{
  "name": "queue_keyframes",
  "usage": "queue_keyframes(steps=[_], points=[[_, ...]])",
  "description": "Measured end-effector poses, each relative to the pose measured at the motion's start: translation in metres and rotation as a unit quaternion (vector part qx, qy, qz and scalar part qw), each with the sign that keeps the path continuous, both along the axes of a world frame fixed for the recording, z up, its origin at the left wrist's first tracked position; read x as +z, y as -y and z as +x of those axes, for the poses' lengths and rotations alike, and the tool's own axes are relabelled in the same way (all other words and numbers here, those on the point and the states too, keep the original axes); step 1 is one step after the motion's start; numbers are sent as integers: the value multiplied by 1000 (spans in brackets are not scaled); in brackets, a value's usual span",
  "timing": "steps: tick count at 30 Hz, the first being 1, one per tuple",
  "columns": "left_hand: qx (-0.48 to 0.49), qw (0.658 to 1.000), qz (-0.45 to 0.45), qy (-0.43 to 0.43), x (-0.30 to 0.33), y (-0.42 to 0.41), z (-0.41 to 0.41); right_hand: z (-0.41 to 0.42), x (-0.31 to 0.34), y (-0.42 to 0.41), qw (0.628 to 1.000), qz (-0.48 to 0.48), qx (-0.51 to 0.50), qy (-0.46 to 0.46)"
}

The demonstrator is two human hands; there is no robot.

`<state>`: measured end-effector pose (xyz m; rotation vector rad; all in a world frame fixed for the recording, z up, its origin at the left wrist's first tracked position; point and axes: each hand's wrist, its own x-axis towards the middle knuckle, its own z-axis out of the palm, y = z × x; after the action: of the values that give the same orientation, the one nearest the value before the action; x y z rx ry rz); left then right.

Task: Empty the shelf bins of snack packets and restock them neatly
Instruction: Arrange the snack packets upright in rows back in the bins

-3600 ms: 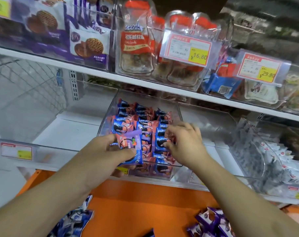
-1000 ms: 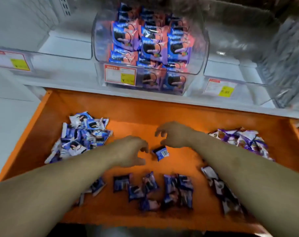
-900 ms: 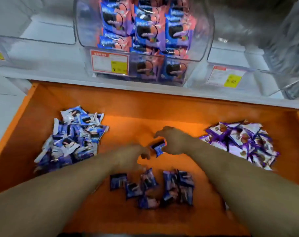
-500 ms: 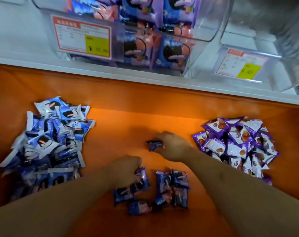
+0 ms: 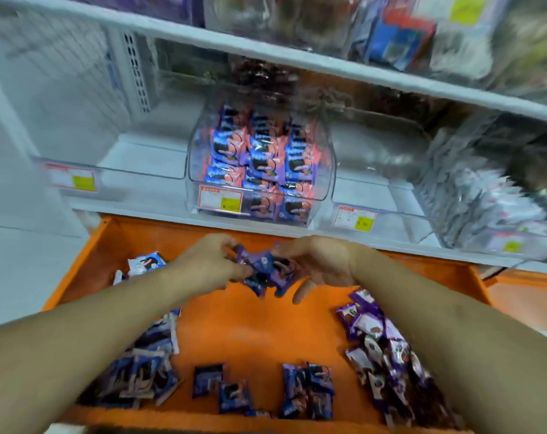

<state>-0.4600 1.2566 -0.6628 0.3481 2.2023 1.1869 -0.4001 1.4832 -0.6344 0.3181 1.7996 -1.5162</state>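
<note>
Both hands meet at the centre of the frame over the orange tray [image 5: 134, 242], the left hand [image 5: 209, 267] and right hand [image 5: 322, 264] each gripping one shared bunch of packets [image 5: 266, 270], probably squaring them up for the half-filled clear bin [image 5: 324, 170] just above on the shelf [image 5: 147, 211]. More loose packets [image 5: 306, 389] lie along the frame's lower edge, sorted by colour for later loads.

I see glossy plastic wrappers on the snack packets [image 5: 267, 272] bunched between my hands. The bin [image 5: 324, 170] at the shelf's front edge is clear, shiny plastic with a paper price label [image 5: 220, 198]. The orange tray [image 5: 244, 327] looks smooth and matt.
</note>
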Motion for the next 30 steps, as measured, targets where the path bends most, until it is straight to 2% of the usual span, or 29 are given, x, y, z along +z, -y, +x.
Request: queue_keyframes(steps=[2,6,9,11,17,30], points=[[35,998,58,6,34,5,3,10,35,6,998,19,-4,-58],[80,980,181,18,87,17,9,33,90,10,977,56,-96,-180],[108,964,243,22,110,26,13,48,110,12,952,44,-178,-245],[130,952,276,27,119,29,12,51,119,13,940,36,-198,-277],[134,940,307,65,126,27,2,43,139,22,926,25,-194,-322],[143,930,333,60,133,33,-9,19,132,36,912,88,-191,-351]])
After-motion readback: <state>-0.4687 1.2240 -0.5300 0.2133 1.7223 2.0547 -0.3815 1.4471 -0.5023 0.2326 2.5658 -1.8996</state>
